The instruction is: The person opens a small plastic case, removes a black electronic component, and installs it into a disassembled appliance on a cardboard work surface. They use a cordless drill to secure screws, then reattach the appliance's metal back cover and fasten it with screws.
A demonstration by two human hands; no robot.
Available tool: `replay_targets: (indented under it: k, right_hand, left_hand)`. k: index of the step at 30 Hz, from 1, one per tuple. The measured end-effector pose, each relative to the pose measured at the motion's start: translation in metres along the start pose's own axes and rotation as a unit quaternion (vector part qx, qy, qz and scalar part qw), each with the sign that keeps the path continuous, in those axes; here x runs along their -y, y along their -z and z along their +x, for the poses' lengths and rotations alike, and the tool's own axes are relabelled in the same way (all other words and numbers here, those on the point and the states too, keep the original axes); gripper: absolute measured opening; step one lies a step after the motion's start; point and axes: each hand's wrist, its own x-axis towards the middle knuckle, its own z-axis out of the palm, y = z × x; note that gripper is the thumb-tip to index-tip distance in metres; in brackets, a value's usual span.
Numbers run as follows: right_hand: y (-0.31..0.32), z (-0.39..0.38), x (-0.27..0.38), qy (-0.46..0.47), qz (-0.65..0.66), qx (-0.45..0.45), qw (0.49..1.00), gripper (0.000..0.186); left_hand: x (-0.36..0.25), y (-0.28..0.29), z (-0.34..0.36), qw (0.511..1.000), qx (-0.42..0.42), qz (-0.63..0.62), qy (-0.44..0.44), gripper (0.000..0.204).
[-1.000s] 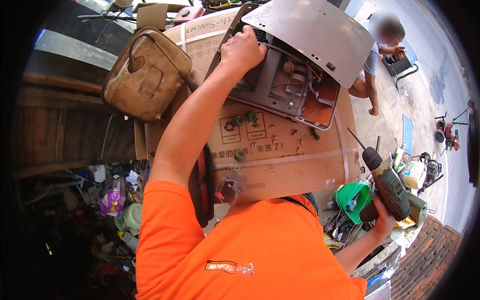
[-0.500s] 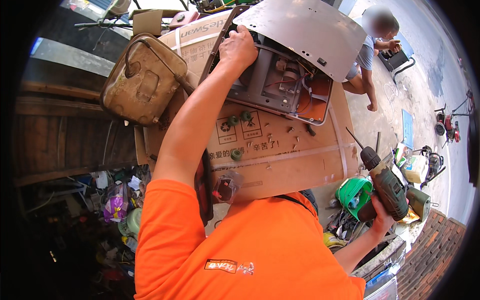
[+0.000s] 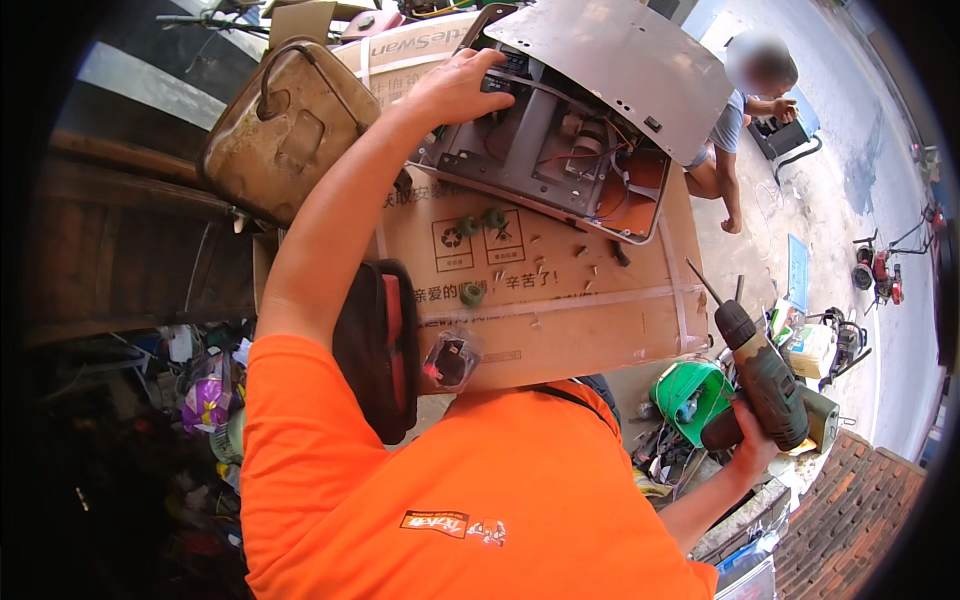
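My left hand (image 3: 455,92) reaches to the upper left of an opened metal appliance (image 3: 570,195), its fingers curled at a dark part under the raised silver cover (image 3: 615,65); what they hold is hidden. Inside show a cylindrical motor (image 3: 585,145), wires and an orange plate. My right hand (image 3: 748,435) grips a cordless drill (image 3: 765,370), its long bit tilted up-left, away from the appliance. The appliance rests on a cardboard box (image 3: 630,325), with several green rings (image 3: 470,294), scattered screws, a dark part (image 3: 618,252) and a small plastic-bagged item (image 3: 450,360).
A dented tan tank (image 3: 290,140) and a black-red bag (image 3: 375,350) lie left. A person (image 3: 725,150) works upper right beside a dark object (image 3: 780,135). A green bucket (image 3: 690,395), tools, red machinery (image 3: 880,270) and bricks (image 3: 830,530) are right; clutter fills the lower left.
My left hand and forearm have shifted left, the fingers turning flatter with the thumb lower. More of the black-red bag shows. The drill has moved slightly down-left in the picture.
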Motion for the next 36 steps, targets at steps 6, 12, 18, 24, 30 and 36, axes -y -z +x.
replay_targets:
  k: [6,12,18,24,30,36]
  right_hand:
    - [-0.020,0.044,0.057,0.036,-0.161,0.077,0.983,0.050]
    - [-0.173,0.113,0.158,0.177,-0.251,0.272,0.912,0.038]
    - [-0.282,0.142,0.172,0.180,-0.146,0.378,0.897,0.030]
    - [-0.305,0.154,0.169,0.215,-0.196,0.366,0.884,0.030]
    - [-0.320,0.156,0.185,0.215,-0.214,0.380,0.874,0.037]
    - [-0.342,0.144,0.223,0.170,-0.270,0.383,0.867,0.047]
  left_hand:
    - [0.000,-0.001,-0.023,0.998,-0.009,0.026,-0.065,0.064]
    - [0.003,-0.023,-0.021,0.995,-0.049,0.083,-0.028,0.067]
    - [0.001,-0.025,-0.022,0.994,-0.052,0.099,-0.022,0.070]
    - [-0.018,-0.004,-0.029,1.000,0.004,0.013,0.014,0.070]
    - [-0.015,-0.010,-0.026,1.000,-0.001,-0.010,0.004,0.071]
    - [-0.012,-0.011,-0.027,1.000,-0.004,0.002,0.014,0.072]
